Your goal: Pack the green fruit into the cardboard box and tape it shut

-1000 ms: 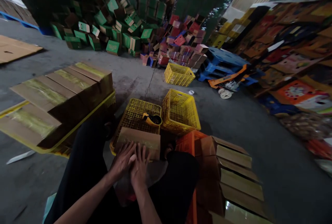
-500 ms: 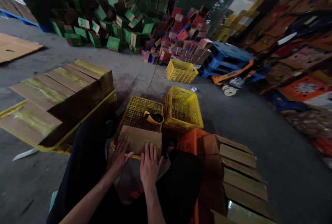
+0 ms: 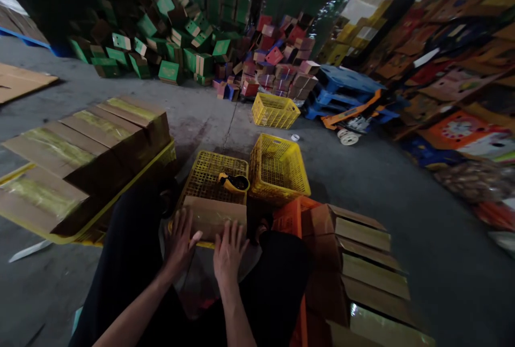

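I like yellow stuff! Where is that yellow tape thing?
The tape dispenser lies on the flat yellow crate, just beyond the cardboard box under both hands.

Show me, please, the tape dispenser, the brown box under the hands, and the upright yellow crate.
tape dispenser (image 3: 234, 182), head view, on its yellow body.
brown box (image 3: 215, 217), head view, on its top face.
upright yellow crate (image 3: 281, 191), head view, on its front rim.

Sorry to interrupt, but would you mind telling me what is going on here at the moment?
A seated person has both hands flat on a small cardboard box that rests on an upturned yellow crate. The left hand is at its near left corner, the right hand at its near edge, fingers spread. A yellow tape dispenser lies on the crate behind the box. Taped boxes are stacked to the left, more boxes to the right.
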`<state>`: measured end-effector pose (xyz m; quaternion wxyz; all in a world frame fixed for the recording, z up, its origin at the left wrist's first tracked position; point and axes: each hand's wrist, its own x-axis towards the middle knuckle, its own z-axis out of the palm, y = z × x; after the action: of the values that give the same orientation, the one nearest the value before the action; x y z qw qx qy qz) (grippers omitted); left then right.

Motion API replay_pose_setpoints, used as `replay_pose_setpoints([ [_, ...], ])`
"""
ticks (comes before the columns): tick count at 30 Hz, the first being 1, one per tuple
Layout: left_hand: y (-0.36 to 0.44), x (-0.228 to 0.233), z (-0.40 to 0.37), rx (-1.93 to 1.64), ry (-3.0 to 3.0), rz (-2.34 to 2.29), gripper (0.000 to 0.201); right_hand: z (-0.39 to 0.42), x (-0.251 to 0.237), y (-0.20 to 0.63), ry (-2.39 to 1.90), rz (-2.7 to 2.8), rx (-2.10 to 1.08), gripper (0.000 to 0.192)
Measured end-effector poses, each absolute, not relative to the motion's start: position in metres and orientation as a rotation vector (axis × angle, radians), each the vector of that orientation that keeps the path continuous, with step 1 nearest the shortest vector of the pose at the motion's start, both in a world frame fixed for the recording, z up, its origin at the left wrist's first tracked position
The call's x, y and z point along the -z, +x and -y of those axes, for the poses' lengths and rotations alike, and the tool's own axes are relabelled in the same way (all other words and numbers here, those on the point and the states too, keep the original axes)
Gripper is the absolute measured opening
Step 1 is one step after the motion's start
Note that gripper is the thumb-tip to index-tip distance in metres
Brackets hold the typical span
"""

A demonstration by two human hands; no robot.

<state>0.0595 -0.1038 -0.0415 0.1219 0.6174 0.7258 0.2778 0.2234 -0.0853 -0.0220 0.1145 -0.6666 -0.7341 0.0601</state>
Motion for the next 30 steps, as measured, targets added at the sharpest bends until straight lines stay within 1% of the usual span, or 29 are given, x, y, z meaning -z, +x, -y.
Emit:
replay_pose_setpoints([
  [2, 0.063, 0.04, 0.1, -0.859, 1.899, -1.883, 0.067, 0.087, 0.022, 0.208, -1.794, 2.277, -0.22, 0.054],
  [4, 0.066, 0.042, 0.098, -0.892, 1.96, -1.681, 0.068, 0.087, 0.022, 0.196, -1.669, 2.356, -0.247, 0.054],
  [6, 0.066, 0.044, 0.097, -0.902, 1.973, -1.634, 0.067, 0.086, 0.02, 0.192, -1.619, 2.391, -0.254, 0.055],
  [11, 0.064, 0.045, 0.095, -0.79, 2.006, -1.728, 0.066, 0.08, 0.017, 0.215, -1.752, 2.329, -0.259, 0.052],
  [17, 0.053, 0.048, 0.087, -0.728, 1.956, -1.983, 0.062, 0.066, 0.019, 0.246, -1.972, 2.142, -0.204, 0.055],
  [21, 0.044, 0.053, 0.083, -0.75, 1.923, -2.109, 0.063, 0.048, 0.026, 0.256, -1.97, 2.03, -0.2, 0.061],
  [26, 0.043, 0.054, 0.082, -0.762, 1.812, -2.17, 0.065, 0.026, 0.037, 0.264, -1.844, 1.852, -0.267, 0.069],
  [30, 0.046, 0.051, 0.081, -0.716, 1.75, -2.174, 0.068, 0.02, 0.043, 0.27, -1.834, 1.788, -0.348, 0.067],
])
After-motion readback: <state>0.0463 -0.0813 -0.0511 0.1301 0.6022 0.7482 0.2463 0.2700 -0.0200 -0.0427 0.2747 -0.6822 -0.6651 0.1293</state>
